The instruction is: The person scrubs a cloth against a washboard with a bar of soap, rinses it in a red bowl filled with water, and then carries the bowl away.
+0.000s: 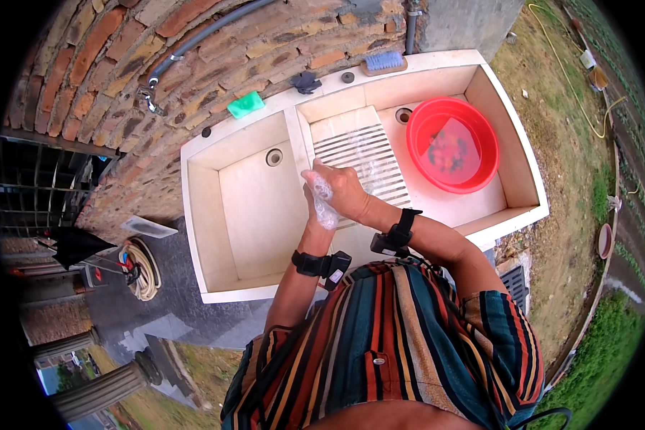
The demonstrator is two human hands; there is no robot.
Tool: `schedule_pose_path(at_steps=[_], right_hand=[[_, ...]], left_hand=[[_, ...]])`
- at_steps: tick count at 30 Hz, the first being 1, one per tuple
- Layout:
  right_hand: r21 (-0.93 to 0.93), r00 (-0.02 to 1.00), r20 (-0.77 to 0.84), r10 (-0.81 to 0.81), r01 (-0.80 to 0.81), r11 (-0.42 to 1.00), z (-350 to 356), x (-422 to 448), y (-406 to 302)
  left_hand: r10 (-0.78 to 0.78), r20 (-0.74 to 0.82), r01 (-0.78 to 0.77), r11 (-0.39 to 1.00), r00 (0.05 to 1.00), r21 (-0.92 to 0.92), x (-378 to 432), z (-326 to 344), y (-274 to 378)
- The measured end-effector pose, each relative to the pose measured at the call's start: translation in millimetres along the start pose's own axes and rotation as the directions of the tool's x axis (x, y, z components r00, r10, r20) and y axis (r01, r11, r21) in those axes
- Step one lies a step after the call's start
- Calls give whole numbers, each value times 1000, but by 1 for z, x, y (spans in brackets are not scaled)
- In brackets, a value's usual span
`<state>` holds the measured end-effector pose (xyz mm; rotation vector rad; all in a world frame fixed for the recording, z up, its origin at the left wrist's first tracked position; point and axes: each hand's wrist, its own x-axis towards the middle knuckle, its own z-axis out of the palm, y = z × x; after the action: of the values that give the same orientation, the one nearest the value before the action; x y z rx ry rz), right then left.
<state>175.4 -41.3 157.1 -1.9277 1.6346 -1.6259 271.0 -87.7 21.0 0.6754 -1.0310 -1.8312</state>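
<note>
My left hand (324,207) and my right hand (344,189) are pressed together, right over left. White soap lather covers the back of the left hand and its wrist. Whatever may lie between the palms is hidden, as are most of the fingers. Both hands hang above the divider and near edge of a ridged washboard (361,156), which has wet, sudsy streaks. It is part of a pale double-basin laundry sink (295,129). To the right, a red plastic basin (420,156) holds water, with a dark mottled patch at its bottom.
Along the back ledge lie a green block (246,104), a crumpled dark cloth (306,83), a round dark stopper (347,77) and a blue-bristled scrub brush (384,63). A metal tap (149,100) juts from the brick wall at left. A coiled hose (142,271) lies on the floor.
</note>
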Motion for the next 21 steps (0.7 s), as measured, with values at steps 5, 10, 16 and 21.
schedule_pose_path(at_steps=[5,10,16,21], right_hand=[[-33,952,-28,303,-304,952,-14,-1,53],[14,988,-130,86,-85,996,-1,-8,8],[40,916,-15,401,-400,915,-15,1,67],[505,580,262,771,-764,403,-11,-5,97]], left_hand=[[-285,-349,286,957,893,-48,-8,101,61],[-191,91,211,894,977,-394,-10,86,64],[-365,-278,329,929,888,-168,-17,107,63],[-486,81,487,821,870,-298,-14,79,61]])
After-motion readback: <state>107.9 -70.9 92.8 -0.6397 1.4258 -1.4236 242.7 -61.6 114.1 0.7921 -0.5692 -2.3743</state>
